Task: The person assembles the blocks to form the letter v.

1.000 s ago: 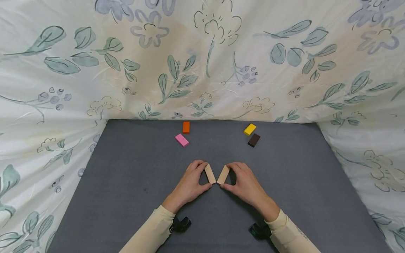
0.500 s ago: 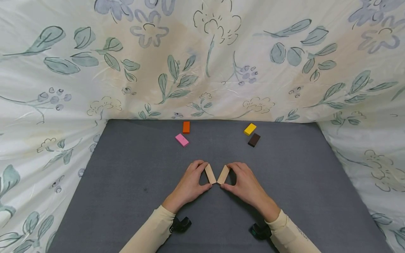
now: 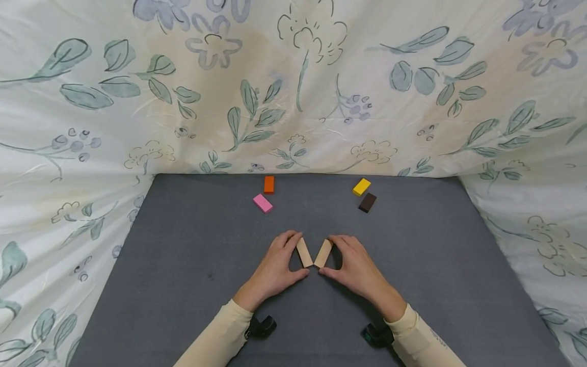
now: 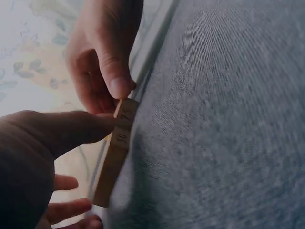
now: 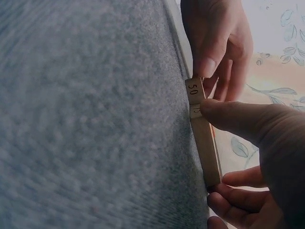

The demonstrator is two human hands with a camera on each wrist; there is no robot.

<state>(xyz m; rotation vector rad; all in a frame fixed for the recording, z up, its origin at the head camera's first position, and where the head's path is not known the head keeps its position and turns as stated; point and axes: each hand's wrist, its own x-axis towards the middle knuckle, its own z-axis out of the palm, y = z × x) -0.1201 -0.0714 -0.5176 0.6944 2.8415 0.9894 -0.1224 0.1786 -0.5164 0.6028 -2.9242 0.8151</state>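
Observation:
Two plain wooden blocks lie on the grey table in a V shape, their near ends almost meeting. My left hand holds the left wooden block lengthwise, thumb by its near end and fingers at its far end. In the same way, my right hand holds the right wooden block. In the left wrist view, the end of the left block reads 50, and the right block's end reads 75. Fingers partly hide the far ends.
Beyond the hands lie an orange block and a pink block on the left. A yellow block and a dark brown block lie on the right. Floral cloth hangs behind the grey table.
The left thumb has shifted slightly to the right at the block's near end. The head view has moved a little. Both wooden blocks keep their V shape.

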